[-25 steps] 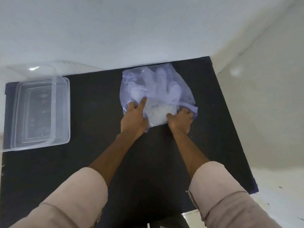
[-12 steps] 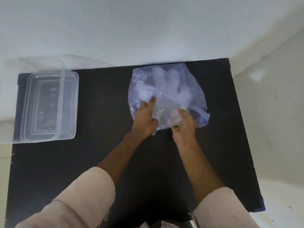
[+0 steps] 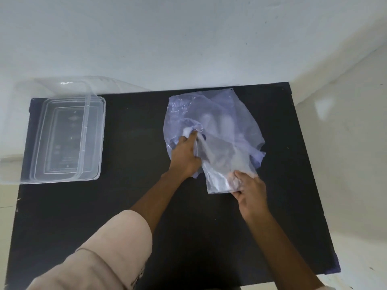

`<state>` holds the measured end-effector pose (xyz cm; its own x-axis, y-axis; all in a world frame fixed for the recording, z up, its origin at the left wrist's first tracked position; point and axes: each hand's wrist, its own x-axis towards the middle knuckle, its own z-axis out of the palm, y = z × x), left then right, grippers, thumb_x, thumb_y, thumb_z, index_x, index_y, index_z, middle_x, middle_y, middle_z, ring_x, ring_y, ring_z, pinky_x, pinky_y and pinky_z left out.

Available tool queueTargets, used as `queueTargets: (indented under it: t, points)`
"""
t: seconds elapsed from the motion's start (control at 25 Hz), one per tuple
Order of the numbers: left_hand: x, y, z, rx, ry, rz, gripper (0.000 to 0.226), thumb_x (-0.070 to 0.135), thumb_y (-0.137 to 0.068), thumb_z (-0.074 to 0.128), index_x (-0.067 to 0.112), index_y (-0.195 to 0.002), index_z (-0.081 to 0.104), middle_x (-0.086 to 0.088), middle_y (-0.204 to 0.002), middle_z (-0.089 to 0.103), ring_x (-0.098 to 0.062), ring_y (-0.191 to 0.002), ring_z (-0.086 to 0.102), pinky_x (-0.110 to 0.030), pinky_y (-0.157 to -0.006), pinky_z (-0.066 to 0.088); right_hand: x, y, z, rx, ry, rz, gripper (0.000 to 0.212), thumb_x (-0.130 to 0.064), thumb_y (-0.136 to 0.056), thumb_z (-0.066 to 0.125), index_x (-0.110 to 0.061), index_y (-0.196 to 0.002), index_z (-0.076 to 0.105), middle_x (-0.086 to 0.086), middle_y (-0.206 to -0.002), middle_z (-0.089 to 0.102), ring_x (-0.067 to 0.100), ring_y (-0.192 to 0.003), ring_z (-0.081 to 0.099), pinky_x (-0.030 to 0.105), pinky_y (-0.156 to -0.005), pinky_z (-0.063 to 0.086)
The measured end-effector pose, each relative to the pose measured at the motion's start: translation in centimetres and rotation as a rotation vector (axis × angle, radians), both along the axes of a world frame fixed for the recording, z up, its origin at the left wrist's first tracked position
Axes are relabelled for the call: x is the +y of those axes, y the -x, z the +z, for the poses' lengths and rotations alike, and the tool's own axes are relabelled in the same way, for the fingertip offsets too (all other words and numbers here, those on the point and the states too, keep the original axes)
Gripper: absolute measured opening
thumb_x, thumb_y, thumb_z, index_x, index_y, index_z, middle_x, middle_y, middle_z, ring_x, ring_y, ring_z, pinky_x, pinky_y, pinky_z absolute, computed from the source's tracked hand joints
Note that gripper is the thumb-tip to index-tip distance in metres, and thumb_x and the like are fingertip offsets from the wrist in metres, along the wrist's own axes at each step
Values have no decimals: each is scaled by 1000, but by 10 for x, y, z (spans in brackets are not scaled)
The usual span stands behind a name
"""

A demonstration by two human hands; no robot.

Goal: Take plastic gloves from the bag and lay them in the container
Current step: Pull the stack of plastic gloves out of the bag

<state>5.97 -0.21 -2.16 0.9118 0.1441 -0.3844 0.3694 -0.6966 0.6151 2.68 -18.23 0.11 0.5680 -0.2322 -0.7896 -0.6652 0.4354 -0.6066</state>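
- Our right hand pinches the near edge of a thin clear plastic glove, drawing it toward us.
- Our left hand clamps the crumpled bluish translucent plastic bag, likely anchoring it.
- The clear rectangular plastic container waits well apart, far left on the black table, holding nothing yet.

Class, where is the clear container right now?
The clear container sits empty at the far left of the black table, well apart from the bag.
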Motion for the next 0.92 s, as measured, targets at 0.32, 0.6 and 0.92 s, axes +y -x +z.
queueTargets:
  t: [0.32,0.6,0.92]
  points:
    - [-4,22,-15,4,-71,-169,86,9,-79,64,26,-150,20,-25,-131,41,-46,-113,50,-55,-103,39,-5,94,-5,89,-39,7,25,-2,-86,65,-2,-110,60,15,-116,64,26,-96,66,32,-67,59]
    - [-4,152,-6,-395,-59,202,57,1,-74,64,21,-125,55,-9,-127,44,-24,-108,52,-38,-89,51,-18,149,-21,224,-106,31,40,-5,-83,69,-4,-121,58,17,-117,65,28,-99,66,35,-67,56]
    - [-40,286,14,338,749,900,40,25,-90,64,19,-127,47,-4,-113,62,-19,-101,62,-35,-83,53,5,209,-8,300,-302,213,14,-6,-90,57,-1,-103,61,19,-96,64,30,-87,63,41,-76,53]
